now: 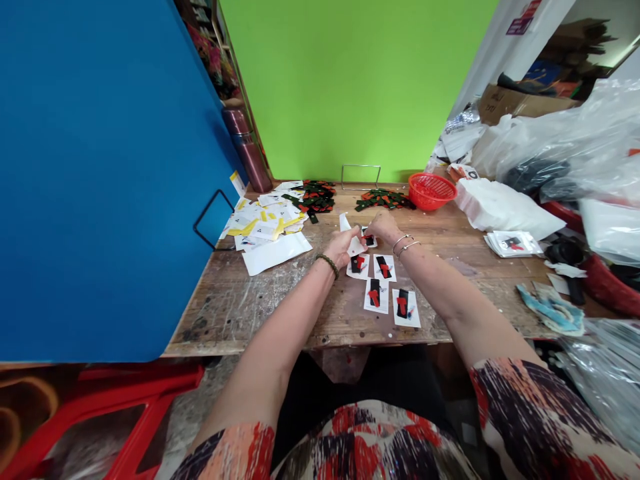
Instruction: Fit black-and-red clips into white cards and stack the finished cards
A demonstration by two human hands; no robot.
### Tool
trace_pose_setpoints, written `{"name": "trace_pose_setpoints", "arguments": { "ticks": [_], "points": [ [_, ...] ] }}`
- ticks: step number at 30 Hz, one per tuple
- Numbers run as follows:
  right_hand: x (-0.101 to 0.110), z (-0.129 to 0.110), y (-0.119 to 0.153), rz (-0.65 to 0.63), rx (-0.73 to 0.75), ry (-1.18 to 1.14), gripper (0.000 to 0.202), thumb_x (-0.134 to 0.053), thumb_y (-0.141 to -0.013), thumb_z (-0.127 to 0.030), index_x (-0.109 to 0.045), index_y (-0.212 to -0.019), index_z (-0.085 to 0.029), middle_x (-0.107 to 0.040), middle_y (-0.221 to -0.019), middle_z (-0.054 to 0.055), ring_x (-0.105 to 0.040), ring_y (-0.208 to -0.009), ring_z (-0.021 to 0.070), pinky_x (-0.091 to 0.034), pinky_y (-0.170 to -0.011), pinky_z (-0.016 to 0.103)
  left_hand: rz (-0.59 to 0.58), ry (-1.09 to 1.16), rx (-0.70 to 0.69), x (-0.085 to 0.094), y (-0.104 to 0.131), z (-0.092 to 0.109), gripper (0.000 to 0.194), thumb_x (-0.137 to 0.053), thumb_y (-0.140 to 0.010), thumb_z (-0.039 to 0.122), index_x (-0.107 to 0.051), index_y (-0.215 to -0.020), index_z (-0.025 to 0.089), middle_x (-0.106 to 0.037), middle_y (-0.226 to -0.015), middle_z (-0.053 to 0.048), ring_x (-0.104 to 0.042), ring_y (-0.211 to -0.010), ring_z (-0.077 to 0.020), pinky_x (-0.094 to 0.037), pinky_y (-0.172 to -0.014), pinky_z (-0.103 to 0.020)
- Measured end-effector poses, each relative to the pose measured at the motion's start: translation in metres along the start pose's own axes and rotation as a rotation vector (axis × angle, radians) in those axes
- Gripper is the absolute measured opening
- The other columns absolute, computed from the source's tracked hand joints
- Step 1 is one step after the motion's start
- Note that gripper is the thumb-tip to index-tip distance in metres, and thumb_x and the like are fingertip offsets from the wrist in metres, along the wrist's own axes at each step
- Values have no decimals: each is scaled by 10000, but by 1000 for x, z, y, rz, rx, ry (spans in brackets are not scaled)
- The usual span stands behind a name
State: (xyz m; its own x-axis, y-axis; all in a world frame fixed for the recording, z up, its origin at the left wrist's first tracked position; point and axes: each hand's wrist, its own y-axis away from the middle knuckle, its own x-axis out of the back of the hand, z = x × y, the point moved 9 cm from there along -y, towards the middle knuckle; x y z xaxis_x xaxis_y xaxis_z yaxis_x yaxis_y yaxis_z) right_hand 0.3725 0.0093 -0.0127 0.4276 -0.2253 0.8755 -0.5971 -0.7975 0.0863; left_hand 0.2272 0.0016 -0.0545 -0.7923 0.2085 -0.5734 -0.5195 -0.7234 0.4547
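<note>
My left hand [344,245] is closed on a narrow white paper strip [355,247], whose upper end sticks up past the fingers. Close beside it, my right hand [383,228] bends down with its fingers together at a small white card with a black piece [369,239]. The fingers partly cover that card, and I cannot make out what they pinch. Nearer to me lie several white cards, each bearing a black strip and a red part, among them one card [376,296] and another card [407,308] at the lower right.
Left on the wooden table [220,313] are piled white-and-yellow cards [265,220] and a white sheet [277,253]. Behind lie two heaps of black-and-red pieces [383,199], a red basket [433,191] and a flask [249,152]. Plastic bags [510,207] and stacked cards [513,244] occupy the right.
</note>
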Motion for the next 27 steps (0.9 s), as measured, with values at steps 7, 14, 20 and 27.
{"name": "trace_pose_setpoints", "arguments": {
  "ticks": [7, 14, 20, 27],
  "points": [
    [3, -5, 11, 39, 15, -290, 242, -729, -593, -73, -664, -822, -117, -714, -832, 62, -678, -814, 186, -506, -658, 216, -15, 48, 28, -1, 0, 11, 141, -579, -899, 127, -596, -759, 119, -591, -554, -15, -556, -448, -111, -544, -601, -272],
    [36, -6, 66, -144, 197, -851, 283, -776, -663, -235, -622, -884, -152, -720, -862, 41, -675, -708, 149, -566, -669, 272, -42, 300, -70, 5, 40, 34, 221, -508, -973, 282, -600, -836, 134, -669, -709, -40, -593, -531, -107, -555, -658, -280],
    [45, 13, 167, -45, 282, -936, 358, -761, -668, -413, -602, -916, -210, -721, -867, 43, -682, -712, 163, -579, -667, 300, -57, 400, -137, -5, 78, 15, 267, -503, -980, 342, -605, -831, 144, -675, -737, -16, -596, -559, -95, -546, -673, -256],
    [23, 36, 219, 128, 207, -1068, 411, -762, -640, -437, -541, -921, -233, -711, -907, 36, -685, -787, 157, -585, -759, 304, -104, 450, -190, -16, 113, -21, 224, -529, -970, 348, -623, -892, 160, -696, -796, -17, -625, -615, -101, -568, -751, -284]
  ]
}}
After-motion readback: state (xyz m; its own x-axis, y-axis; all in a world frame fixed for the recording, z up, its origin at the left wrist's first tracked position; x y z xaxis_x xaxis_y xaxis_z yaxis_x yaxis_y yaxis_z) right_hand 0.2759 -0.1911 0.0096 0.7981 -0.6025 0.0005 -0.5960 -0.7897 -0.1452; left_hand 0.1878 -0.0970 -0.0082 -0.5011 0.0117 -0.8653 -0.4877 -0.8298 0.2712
